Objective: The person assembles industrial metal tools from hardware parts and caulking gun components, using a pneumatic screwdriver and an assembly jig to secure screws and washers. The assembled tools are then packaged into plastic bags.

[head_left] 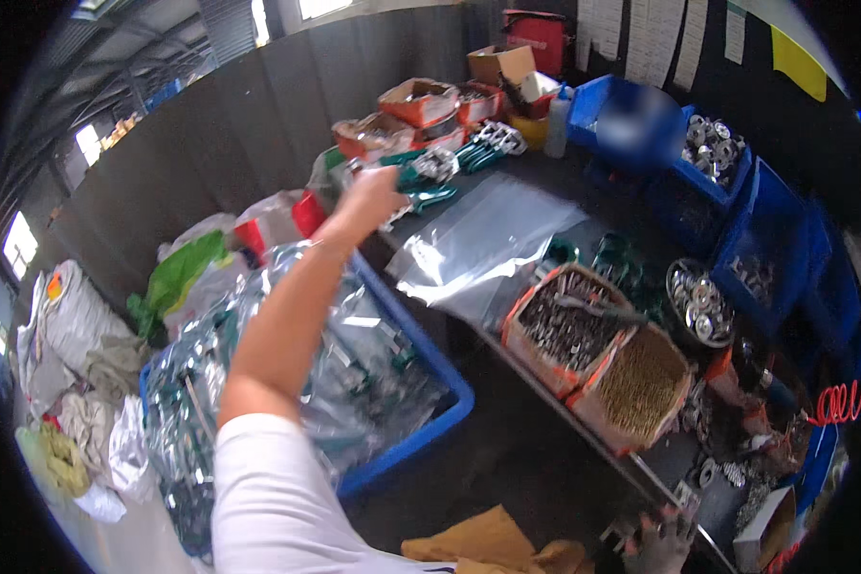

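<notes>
The left hand [371, 196], upper centre of the frame, reaches to the green-handled tools [434, 166] on the table, its fingertips too hidden to tell whether they pinch one, while the right hand [662, 545], blurred and cut off at the lower right edge, has bent fingers whose grip cannot be told. The forearm partly covers a blue crate [411, 450] at centre left, heaped with plastic-wrapped tools [354, 354]. Right of centre, one open bag [536, 359] holds silvery metal pieces and its neighbour [610, 430] small brass-coloured ones; a blue bin [706, 187], upper right, holds metal discs.
</notes>
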Action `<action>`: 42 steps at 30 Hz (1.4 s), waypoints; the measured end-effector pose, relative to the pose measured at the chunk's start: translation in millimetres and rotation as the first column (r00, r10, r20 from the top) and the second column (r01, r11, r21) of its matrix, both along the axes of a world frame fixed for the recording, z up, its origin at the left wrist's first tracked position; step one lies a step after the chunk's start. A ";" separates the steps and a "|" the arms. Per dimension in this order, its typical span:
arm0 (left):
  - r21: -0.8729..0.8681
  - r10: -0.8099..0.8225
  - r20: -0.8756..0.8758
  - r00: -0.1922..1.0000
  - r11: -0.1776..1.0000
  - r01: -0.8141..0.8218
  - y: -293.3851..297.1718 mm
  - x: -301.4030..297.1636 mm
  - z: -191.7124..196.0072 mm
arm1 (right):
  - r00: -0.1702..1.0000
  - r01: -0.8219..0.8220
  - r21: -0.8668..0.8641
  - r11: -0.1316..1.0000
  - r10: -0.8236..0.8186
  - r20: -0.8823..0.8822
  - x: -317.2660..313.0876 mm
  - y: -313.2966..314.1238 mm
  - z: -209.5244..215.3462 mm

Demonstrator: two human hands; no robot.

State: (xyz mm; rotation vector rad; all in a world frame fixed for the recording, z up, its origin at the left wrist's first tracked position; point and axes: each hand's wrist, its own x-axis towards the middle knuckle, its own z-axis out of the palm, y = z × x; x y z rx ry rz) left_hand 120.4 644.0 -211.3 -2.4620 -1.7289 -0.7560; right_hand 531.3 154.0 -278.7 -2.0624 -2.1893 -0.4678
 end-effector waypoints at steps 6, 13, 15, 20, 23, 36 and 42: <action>-0.189 0.200 0.126 0.972 0.966 -0.174 200.5 146.7 -82.4 | 0.999 0.008 -0.163 0.987 -0.014 -0.034 8.4 -2.9 -11.6; -0.180 0.450 0.066 0.891 0.883 -0.433 305.3 135.6 -114.2 | 0.997 0.054 -0.179 0.982 -0.064 -0.050 23.8 -13.6 -25.8; -0.266 0.380 -0.095 0.920 0.881 -0.392 289.8 166.2 -114.1 | 0.998 0.055 -0.396 0.917 -0.063 -0.006 28.1 -30.0 -26.9; -0.244 0.342 -0.036 0.939 0.908 -0.340 309.4 140.6 -102.8 | 0.999 -0.013 -0.398 0.917 -0.009 -0.053 41.6 -40.2 -35.6; -0.358 0.361 0.021 0.932 0.873 -0.330 311.3 153.7 -111.5 | 0.999 0.028 -0.412 0.911 -0.045 -0.030 38.1 -39.7 -36.6; -0.087 0.134 0.088 0.987 0.988 -0.126 172.5 166.2 -24.5 | 0.897 0.140 -0.163 0.977 -0.195 -0.396 22.4 -21.4 -29.2; 0.016 0.004 0.085 0.996 1.000 -0.005 65.3 83.6 -37.7 | 0.998 0.012 -0.206 0.978 -0.025 -0.059 9.4 9.6 -8.5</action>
